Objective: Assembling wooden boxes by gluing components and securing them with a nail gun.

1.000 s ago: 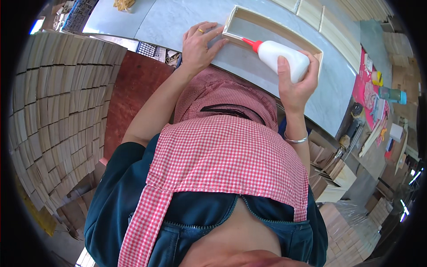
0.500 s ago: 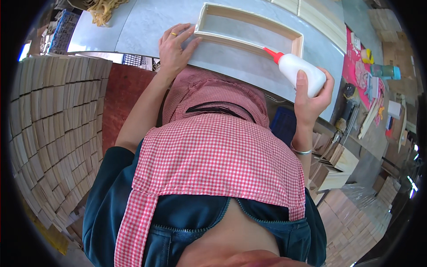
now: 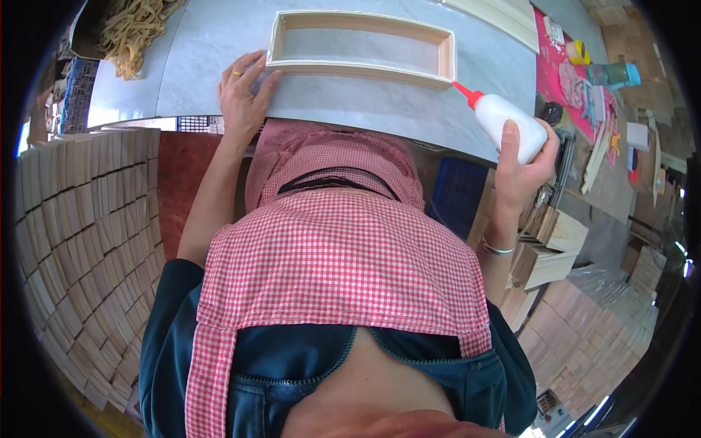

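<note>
On the pale grey marbled tabletop (image 3: 365, 109), a shallow rectangular frame of light unfinished wood (image 3: 363, 45) is lying flat, its long sides running left to right and its near rail sitting a little back from the table's front edge. The left hand (image 3: 243, 96) is resting palm down with fingers spread, its fingertips pressing against the frame's near left corner. The right hand (image 3: 520, 164) is wrapping closed around a white plastic squeeze bottle with a red pointed nozzle (image 3: 505, 124), and the nozzle tip is touching or nearly touching the frame's near right corner. Bare tabletop is lying open between the frame and the front edge, and to the left of the frame. At the table's far left a tangle of tan cord (image 3: 139, 29) is sitting. To the right, a pink mat (image 3: 577, 80) is carrying small clutter, including a teal bottle-shaped thing (image 3: 612, 73). Stacks of thin light wooden boards (image 3: 66, 241) are crowding the left side.
</note>
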Action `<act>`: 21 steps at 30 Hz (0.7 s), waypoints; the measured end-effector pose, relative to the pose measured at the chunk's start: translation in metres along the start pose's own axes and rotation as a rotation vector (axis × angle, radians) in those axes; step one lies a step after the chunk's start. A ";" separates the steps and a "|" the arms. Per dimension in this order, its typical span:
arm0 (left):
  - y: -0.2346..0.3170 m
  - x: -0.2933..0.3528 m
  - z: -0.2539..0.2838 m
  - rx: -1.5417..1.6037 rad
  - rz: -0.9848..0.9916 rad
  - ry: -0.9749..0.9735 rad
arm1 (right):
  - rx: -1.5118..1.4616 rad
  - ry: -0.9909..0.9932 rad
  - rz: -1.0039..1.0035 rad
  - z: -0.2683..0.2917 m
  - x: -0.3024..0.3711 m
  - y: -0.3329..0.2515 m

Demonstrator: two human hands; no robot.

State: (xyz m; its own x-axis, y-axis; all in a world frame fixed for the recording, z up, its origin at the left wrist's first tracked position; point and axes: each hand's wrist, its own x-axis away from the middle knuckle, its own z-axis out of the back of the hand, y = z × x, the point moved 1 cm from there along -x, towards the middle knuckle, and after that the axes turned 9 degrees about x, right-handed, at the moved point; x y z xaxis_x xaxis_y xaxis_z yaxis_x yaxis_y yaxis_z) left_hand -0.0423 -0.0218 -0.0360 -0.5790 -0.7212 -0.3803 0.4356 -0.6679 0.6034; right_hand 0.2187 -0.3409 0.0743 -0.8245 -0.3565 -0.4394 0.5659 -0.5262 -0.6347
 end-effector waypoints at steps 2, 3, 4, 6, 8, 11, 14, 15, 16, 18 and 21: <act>-0.001 -0.001 -0.002 0.004 0.009 -0.008 | -0.002 -0.016 -0.044 0.002 -0.002 0.003; -0.002 -0.002 -0.002 0.005 0.013 -0.010 | -0.004 -0.022 -0.065 0.002 -0.003 0.004; -0.003 -0.003 -0.001 0.007 0.015 -0.012 | -0.008 -0.027 -0.086 0.002 -0.005 0.004; -0.004 -0.003 -0.001 0.015 -0.003 -0.010 | -0.077 0.026 -0.135 -0.001 -0.013 0.015; -0.003 -0.002 0.001 0.036 -0.021 -0.017 | -0.239 0.091 -0.241 -0.010 -0.018 0.036; -0.003 0.000 0.005 0.047 -0.008 -0.027 | -0.164 0.236 -0.201 -0.017 -0.053 0.073; -0.003 0.003 0.006 0.051 -0.005 -0.042 | 0.056 0.294 -0.176 -0.032 -0.119 0.115; -0.004 0.004 0.005 0.060 0.002 -0.049 | 0.119 0.272 -0.198 -0.037 -0.141 0.124; -0.005 0.004 0.004 0.073 0.005 -0.063 | 0.189 0.254 -0.226 -0.039 -0.164 0.134; -0.009 0.005 0.001 0.079 -0.020 -0.074 | 0.345 0.311 -0.082 -0.052 -0.208 0.168; -0.012 0.000 0.005 0.082 -0.059 -0.120 | 0.513 0.264 0.056 -0.051 -0.242 0.187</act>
State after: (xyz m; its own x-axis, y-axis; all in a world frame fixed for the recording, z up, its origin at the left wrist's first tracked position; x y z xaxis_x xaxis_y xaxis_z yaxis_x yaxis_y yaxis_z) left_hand -0.0514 -0.0131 -0.0397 -0.6823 -0.6506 -0.3334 0.3437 -0.6880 0.6392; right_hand 0.5244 -0.3137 0.0302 -0.7270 -0.2241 -0.6490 0.4792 -0.8426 -0.2458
